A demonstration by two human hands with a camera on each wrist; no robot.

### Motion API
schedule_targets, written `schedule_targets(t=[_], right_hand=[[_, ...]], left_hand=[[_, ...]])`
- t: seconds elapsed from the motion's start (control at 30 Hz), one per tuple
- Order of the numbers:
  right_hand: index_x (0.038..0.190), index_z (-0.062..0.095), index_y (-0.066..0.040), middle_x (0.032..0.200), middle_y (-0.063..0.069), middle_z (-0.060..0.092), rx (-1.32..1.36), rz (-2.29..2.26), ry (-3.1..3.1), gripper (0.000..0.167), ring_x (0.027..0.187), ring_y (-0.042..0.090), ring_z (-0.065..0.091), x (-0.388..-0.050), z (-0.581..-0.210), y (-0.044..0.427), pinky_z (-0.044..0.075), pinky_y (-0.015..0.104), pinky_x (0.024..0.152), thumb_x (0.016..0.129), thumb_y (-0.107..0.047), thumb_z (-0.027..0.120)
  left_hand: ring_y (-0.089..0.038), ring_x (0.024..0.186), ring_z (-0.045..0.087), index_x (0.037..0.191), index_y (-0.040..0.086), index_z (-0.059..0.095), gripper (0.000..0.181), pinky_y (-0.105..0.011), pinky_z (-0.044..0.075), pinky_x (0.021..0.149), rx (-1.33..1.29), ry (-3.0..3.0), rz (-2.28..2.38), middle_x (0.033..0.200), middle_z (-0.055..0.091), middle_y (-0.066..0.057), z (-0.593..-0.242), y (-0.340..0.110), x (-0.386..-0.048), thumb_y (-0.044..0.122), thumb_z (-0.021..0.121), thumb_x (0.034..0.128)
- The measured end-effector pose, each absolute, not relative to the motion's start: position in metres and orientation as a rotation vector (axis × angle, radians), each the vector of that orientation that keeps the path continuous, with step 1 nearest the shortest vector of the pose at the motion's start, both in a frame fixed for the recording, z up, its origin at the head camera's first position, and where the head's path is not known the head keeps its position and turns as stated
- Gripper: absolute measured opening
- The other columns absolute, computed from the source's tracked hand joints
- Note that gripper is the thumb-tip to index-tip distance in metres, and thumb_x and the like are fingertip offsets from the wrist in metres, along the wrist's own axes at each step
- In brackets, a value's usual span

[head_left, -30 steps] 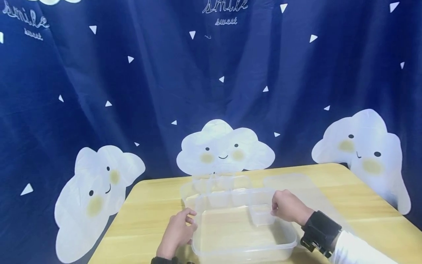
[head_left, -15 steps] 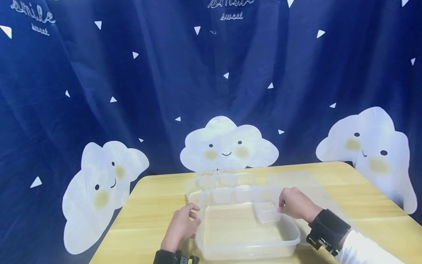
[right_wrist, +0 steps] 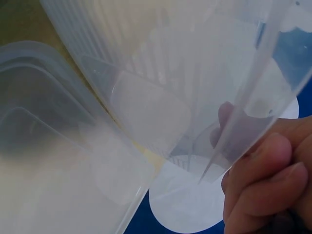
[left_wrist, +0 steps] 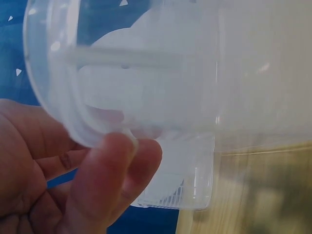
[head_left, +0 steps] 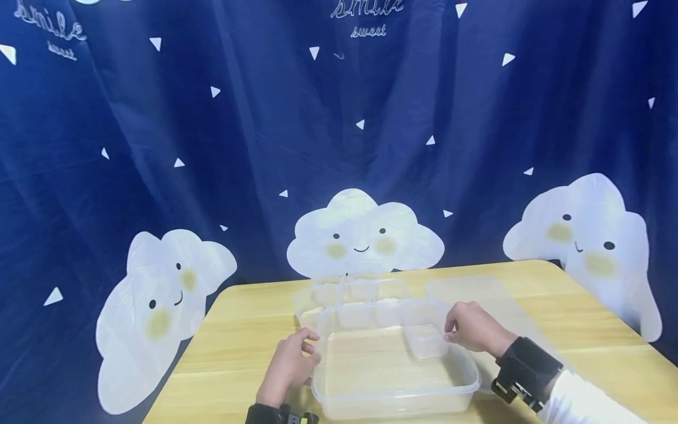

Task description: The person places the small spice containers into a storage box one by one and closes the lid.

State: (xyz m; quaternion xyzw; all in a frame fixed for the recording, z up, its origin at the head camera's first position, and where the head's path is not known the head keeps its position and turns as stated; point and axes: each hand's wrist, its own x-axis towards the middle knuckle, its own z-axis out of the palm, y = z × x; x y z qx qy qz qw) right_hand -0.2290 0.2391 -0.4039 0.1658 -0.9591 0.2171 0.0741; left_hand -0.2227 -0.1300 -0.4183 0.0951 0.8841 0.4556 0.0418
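Observation:
A large clear plastic box [head_left: 397,406], open at the top, stands near the front of the table. My left hand [head_left: 291,360] is at its left side; in the left wrist view, the thumb and a finger [left_wrist: 146,168] pinch the box's rim. Inside the back right corner of the box, as seen from the head, is a small clear plastic container [head_left: 428,343]. My right hand [head_left: 477,328] pinches the right wall of this container. The right wrist view shows its ribbed, see-through side [right_wrist: 151,107], with the hand's fingers [right_wrist: 265,168] on its edge.
Several more clear containers [head_left: 356,300] stand behind the box. A flat translucent sheet, perhaps a lid [head_left: 511,318], lies on the light wooden table [head_left: 238,330] at the right. A blue curtain [head_left: 254,118] with white clouds hangs behind the table.
My right hand has shifted slightly to the right with the small container. The left hand stays at the box's left side. The head view has tilted a little.

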Motion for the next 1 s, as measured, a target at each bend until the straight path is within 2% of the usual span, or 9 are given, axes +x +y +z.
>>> schedule_targets(t=[0.33,0.67,1.0], right_hand=[[0.064,0.065,-0.013,0.056,-0.01,0.054,0.427,0.749,-2.884,0.02,0.052,0.009,0.047,-0.228,-0.401,0.242,0.042,0.027,0.05,0.082,-0.007,0.073],[0.075,0.065,-0.012,0.065,-0.004,0.057,0.384,0.786,-2.843,0.009,0.06,0.013,0.051,-0.236,-0.393,0.245,0.045,0.032,0.054,0.081,-0.008,0.071],[0.079,0.067,-0.009,0.067,-0.003,0.059,0.371,0.761,-2.823,0.004,0.063,0.014,0.053,-0.241,-0.387,0.242,0.047,0.034,0.057,0.081,-0.01,0.069]], left_hand=[[-0.019,0.051,0.058,0.119,-0.003,0.057,0.034,-0.031,0.055,0.045,0.264,2.686,1.396,0.096,0.059,-0.014,-0.417,-0.13,-0.224,-0.001,0.065,0.0856],[-0.02,0.048,0.06,0.119,-0.003,0.056,0.034,-0.031,0.055,0.045,0.285,2.694,1.387,0.097,0.06,-0.015,-0.415,-0.131,-0.227,-0.001,0.064,0.0859],[-0.019,0.047,0.06,0.118,-0.003,0.056,0.033,-0.031,0.055,0.045,0.301,2.702,1.357,0.097,0.062,-0.015,-0.417,-0.133,-0.228,0.001,0.064,0.0863]])
